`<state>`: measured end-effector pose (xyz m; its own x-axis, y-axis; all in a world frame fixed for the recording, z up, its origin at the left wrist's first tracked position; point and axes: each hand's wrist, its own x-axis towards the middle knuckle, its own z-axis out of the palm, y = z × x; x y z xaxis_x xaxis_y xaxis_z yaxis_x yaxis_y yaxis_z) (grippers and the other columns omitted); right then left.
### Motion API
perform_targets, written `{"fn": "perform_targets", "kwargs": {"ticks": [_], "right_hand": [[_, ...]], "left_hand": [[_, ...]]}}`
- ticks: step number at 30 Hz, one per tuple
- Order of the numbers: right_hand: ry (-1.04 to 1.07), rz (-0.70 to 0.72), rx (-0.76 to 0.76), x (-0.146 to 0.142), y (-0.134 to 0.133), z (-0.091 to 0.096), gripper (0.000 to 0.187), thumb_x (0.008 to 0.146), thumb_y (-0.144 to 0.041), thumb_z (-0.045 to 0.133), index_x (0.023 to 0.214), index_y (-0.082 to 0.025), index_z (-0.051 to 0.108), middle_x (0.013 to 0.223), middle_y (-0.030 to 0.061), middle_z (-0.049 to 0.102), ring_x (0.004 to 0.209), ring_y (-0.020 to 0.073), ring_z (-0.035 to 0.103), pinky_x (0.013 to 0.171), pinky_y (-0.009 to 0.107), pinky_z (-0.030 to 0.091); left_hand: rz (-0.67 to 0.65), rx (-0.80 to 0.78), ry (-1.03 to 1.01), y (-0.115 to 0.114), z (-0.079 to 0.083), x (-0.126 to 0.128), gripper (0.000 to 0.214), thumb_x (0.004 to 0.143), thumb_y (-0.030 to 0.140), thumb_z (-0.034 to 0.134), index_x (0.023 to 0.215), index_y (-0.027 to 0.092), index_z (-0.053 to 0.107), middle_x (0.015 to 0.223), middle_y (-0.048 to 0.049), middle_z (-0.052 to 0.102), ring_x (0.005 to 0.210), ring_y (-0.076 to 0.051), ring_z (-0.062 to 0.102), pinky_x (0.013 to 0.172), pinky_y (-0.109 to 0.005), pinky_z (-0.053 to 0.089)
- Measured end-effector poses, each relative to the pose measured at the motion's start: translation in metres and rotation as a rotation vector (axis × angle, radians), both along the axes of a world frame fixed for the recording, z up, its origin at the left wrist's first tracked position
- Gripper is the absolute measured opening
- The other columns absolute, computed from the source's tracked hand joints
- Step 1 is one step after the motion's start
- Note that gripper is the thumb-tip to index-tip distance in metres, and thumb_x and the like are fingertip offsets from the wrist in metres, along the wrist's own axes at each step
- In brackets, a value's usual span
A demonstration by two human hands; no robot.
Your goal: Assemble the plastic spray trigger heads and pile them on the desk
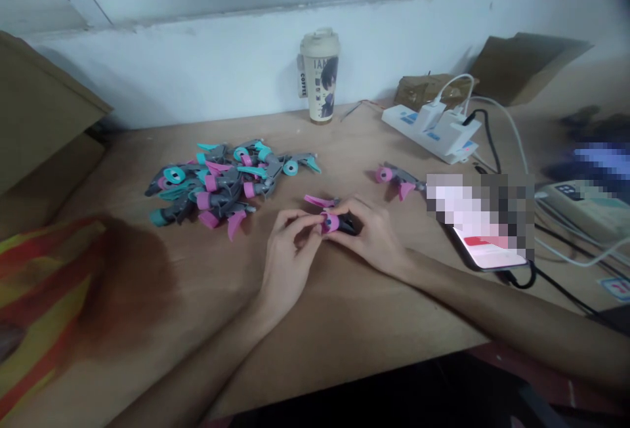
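Note:
Over the middle of the table, both hands hold a dark grey and pink trigger sprayer head point(331, 222). Finger and thumb of my left hand point(291, 252) pinch its pink round cap. The fingers of my right hand point(370, 230) are closed around its dark body and cover much of it. A pink lever sticks out just behind the fingers. To the left lies a heap of similar sprayer heads point(221, 182), grey with teal or pink caps and levers. One more pink and grey sprayer head point(398, 178) lies apart, right of my right hand.
A lidded coffee cup point(321, 80) stands against the wall. At right are a white power strip point(433, 132) with plugs and cables, and a phone point(492, 244) with a black cable. A cardboard box point(44, 113) and a red-yellow striped bag point(44, 310) occupy the left.

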<state>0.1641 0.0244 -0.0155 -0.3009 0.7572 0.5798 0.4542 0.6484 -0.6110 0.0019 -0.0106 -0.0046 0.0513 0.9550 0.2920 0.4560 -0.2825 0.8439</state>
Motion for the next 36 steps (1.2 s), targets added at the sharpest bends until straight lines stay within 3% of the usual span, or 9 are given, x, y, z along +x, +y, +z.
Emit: {"fn": "perform_targets", "kwargs": {"ticks": [6,10,17,24,31,36], "right_hand": [[-0.052,-0.030,0.048,-0.002,-0.001,0.001,0.017,0.078,-0.035,0.066,0.085,-0.021,0.059,0.085,0.0013,0.066,0.084,0.0181,0.060,0.075,0.032,0.039],[-0.056,-0.018,0.042,-0.001,-0.001,0.002,0.015,0.078,-0.034,0.066,0.083,-0.022,0.059,0.085,0.0005,0.066,0.084,0.0181,0.060,0.077,0.033,0.037],[-0.078,-0.026,0.044,-0.002,-0.001,0.002,0.014,0.082,-0.035,0.061,0.083,-0.022,0.058,0.083,0.0001,0.066,0.084,0.0173,0.060,0.078,0.033,0.035],[-0.084,-0.009,0.043,0.000,-0.001,0.001,0.021,0.081,-0.041,0.061,0.080,-0.021,0.057,0.081,0.0006,0.065,0.081,0.0166,0.059,0.075,0.032,0.034],[-0.063,-0.005,0.041,-0.002,-0.001,0.002,0.023,0.078,-0.043,0.065,0.082,-0.021,0.058,0.080,-0.0004,0.065,0.081,0.0166,0.060,0.078,0.034,0.035],[0.028,-0.023,-0.010,0.004,0.004,0.000,0.026,0.073,-0.043,0.069,0.085,-0.022,0.061,0.085,0.0001,0.068,0.083,0.0173,0.062,0.078,0.034,0.041]], "left_hand": [[0.001,-0.105,-0.260,0.000,-0.004,0.002,0.019,0.082,0.031,0.058,0.094,0.019,0.066,0.101,-0.0034,0.049,0.078,-0.012,0.061,0.067,-0.026,0.060],[-0.006,-0.136,-0.308,0.001,-0.003,0.003,0.018,0.081,0.032,0.060,0.090,0.017,0.065,0.099,-0.0038,0.050,0.082,-0.013,0.060,0.068,-0.027,0.060],[-0.017,-0.175,-0.226,0.007,-0.001,0.001,0.018,0.078,0.034,0.062,0.084,0.017,0.065,0.095,-0.0043,0.054,0.080,-0.014,0.056,0.063,-0.026,0.054],[-0.114,-0.039,-0.023,0.011,0.003,-0.007,0.009,0.080,0.028,0.062,0.083,0.021,0.066,0.092,-0.0023,0.060,0.091,-0.016,0.056,0.087,-0.031,0.043],[-0.039,0.050,0.040,0.012,0.001,-0.007,0.009,0.082,0.027,0.060,0.079,0.021,0.067,0.089,-0.0020,0.059,0.088,-0.016,0.056,0.080,-0.029,0.044],[0.030,0.153,0.048,0.003,0.009,-0.006,0.009,0.083,0.025,0.058,0.081,0.022,0.066,0.093,-0.0020,0.054,0.085,-0.014,0.056,0.069,-0.024,0.048]]}}
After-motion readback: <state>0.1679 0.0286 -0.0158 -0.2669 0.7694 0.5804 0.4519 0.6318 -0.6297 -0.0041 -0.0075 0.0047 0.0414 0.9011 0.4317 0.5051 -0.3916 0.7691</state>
